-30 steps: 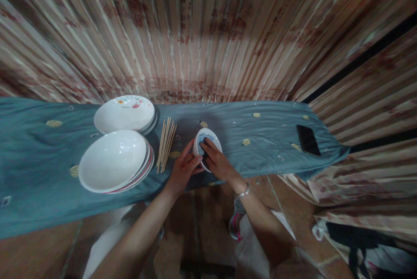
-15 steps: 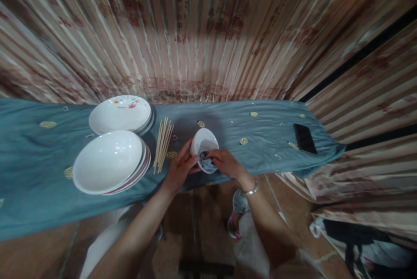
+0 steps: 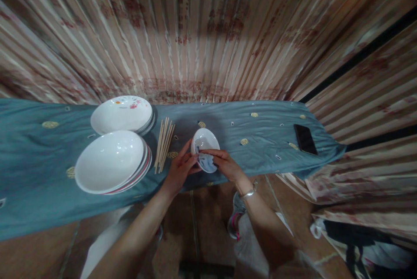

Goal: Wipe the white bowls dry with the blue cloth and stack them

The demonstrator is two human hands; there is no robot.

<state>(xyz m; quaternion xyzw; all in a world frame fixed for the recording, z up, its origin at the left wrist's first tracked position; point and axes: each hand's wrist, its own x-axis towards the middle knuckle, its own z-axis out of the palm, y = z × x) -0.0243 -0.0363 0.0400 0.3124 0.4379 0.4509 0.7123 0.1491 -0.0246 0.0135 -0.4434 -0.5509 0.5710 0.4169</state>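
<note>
A small white bowl (image 3: pixel 206 138) is tilted toward me near the front edge of the cloth-covered table. My left hand (image 3: pixel 180 167) grips it on the left side, thumb at the rim and fingers around the outside. In my right hand (image 3: pixel 227 165) is a light blue cloth (image 3: pixel 206 162), pinched and pressed to the near inner side and rim of the bowl. Just left of my left hand lies a bunch of wooden chopsticks (image 3: pixel 164 144). Farther left stand a stack of large white bowls (image 3: pixel 109 162) and, behind it, a stack of flower-patterned plates (image 3: pixel 120 116).
A blue tablecloth (image 3: pixel 260 133) with pineapple prints covers the long narrow table. A black phone (image 3: pixel 305 139) lies toward its right end. Pleated curtains (image 3: pixel 208 31) hang behind and to the right. Bags (image 3: pixel 365 244) are on the floor at lower right.
The cloth has come up from inside the bowl to its near rim, more of it now showing. My right hand has shifted slightly, while my left keeps its hold.
</note>
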